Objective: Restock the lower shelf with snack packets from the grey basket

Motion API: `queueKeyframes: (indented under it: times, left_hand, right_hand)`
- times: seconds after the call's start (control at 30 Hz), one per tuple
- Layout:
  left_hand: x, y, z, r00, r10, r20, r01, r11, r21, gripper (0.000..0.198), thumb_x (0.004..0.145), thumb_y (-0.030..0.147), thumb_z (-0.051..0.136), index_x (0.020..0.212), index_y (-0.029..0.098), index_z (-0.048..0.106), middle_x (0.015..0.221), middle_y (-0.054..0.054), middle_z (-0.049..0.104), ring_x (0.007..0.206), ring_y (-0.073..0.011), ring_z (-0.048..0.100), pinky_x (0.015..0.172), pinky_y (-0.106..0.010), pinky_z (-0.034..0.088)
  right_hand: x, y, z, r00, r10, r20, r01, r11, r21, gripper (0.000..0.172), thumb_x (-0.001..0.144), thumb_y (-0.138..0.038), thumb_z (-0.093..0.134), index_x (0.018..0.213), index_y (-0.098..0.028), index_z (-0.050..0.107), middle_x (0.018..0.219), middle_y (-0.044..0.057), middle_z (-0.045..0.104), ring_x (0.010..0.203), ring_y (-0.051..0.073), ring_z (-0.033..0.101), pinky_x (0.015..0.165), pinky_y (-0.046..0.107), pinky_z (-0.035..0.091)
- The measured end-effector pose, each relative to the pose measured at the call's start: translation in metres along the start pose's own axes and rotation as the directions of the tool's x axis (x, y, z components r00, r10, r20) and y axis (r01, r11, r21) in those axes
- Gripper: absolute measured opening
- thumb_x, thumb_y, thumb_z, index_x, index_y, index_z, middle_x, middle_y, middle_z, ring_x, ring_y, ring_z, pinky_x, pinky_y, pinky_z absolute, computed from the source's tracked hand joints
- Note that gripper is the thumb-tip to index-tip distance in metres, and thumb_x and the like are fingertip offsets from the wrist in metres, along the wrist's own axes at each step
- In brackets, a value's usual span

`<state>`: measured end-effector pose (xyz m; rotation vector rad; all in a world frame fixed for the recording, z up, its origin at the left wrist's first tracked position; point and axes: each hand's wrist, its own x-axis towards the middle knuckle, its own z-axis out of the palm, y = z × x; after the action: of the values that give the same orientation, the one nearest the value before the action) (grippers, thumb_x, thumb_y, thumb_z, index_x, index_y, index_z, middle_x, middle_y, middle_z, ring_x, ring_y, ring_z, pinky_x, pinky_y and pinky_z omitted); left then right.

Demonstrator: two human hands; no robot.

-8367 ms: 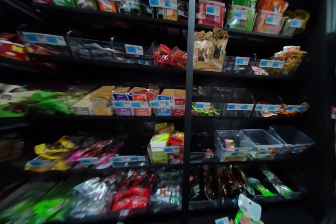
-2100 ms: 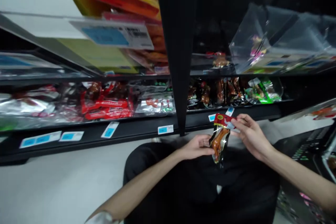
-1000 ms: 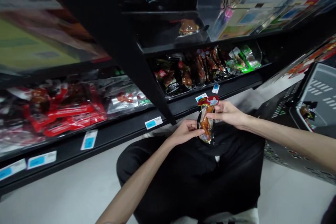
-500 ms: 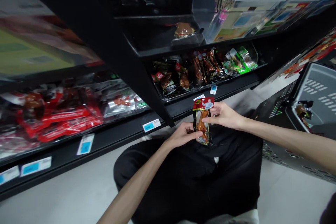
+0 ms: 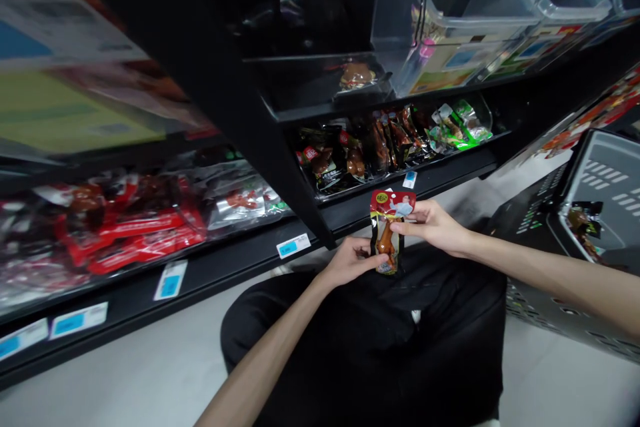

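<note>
Snack packet [image 5: 389, 230] upright, pinched by left hand [image 5: 353, 260] low, right hand [image 5: 435, 225] high; fingers clamped.

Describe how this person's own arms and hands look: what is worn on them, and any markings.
Both arms are bare from hand to as far up as the picture shows; no sleeves, gloves, watch, rings or bands are visible. The left hand and right hand are slim with long fingers and short nails. No marks or tattoos show. Below them, the person wears black trousers.

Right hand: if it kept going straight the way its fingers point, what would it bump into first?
The right hand points leftward; past the snack packet it pinches, it would likely meet the left hand, though depth is uncertain.
</note>
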<state>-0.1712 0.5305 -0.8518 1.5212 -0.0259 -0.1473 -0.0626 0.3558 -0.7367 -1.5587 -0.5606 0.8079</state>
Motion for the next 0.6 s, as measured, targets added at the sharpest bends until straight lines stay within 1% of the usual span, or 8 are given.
queueKeyframes:
  times: [0.13,0.23,0.37,0.6]
  left_hand:
    - [0.0006,-0.0006,-0.0012,1.000,-0.001,0.008,0.001,1.000,-0.020,0.040,0.078,0.051,0.077,0.081,0.010,0.076,0.073,-0.007,0.073,0.061,-0.0153,0.064,0.057,-0.025,0.047]
    - [0.0000,-0.0021,-0.0019,1.000,-0.001,0.011,0.001,1.000,-0.021,0.040,0.079,0.050,0.077,0.082,0.010,0.076,0.075,-0.007,0.074,0.064,-0.0161,0.065,0.059,-0.025,0.048]
    - [-0.0010,-0.0036,-0.0009,1.000,-0.009,0.024,0.009,1.000,-0.018,0.039,0.080,0.049,0.077,0.086,0.010,0.076,0.078,-0.008,0.075,0.066,-0.0172,0.067,0.062,-0.025,0.050]
    - [-0.0004,-0.0009,-0.0001,0.999,-0.014,0.028,0.015,1.000,-0.022,0.039,0.080,0.050,0.077,0.084,0.011,0.076,0.077,-0.008,0.075,0.066,-0.0174,0.067,0.061,-0.025,0.049]
  right_hand:
    - [-0.0001,0.0011,-0.0007,1.000,0.023,0.001,-0.023,0.998,0.055,0.040,0.066,-0.045,0.087,0.099,-0.022,0.079,0.103,0.004,0.078,0.102,0.022,0.070,0.105,0.044,0.048]
    - [0.0000,0.0019,-0.0014,0.999,0.046,0.018,-0.047,0.996,0.078,0.038,0.068,-0.045,0.086,0.098,-0.021,0.079,0.103,0.004,0.078,0.100,0.021,0.071,0.103,0.042,0.049]
    - [0.0001,0.0018,-0.0027,0.997,0.074,0.031,-0.076,0.994,0.077,0.036,0.069,-0.043,0.086,0.096,-0.020,0.078,0.102,0.005,0.078,0.097,0.020,0.071,0.101,0.042,0.051]
    - [0.0014,0.0034,-0.0038,0.995,0.096,0.023,-0.097,0.993,0.073,0.036,0.067,-0.042,0.086,0.095,-0.021,0.078,0.103,0.005,0.078,0.100,0.021,0.071,0.104,0.044,0.049]
